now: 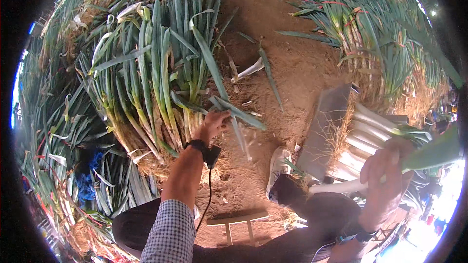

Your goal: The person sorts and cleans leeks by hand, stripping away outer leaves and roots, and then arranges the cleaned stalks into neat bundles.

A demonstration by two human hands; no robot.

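Beside leeks, right fingers round smooth stalk; left fingers perhaps round ribbon-like leaf

Leek smooth; sleeve cloth; soil rough, matt.

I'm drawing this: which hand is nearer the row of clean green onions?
Right. The right hand is just beside the row; the left hand is well left of it, across brown soil.
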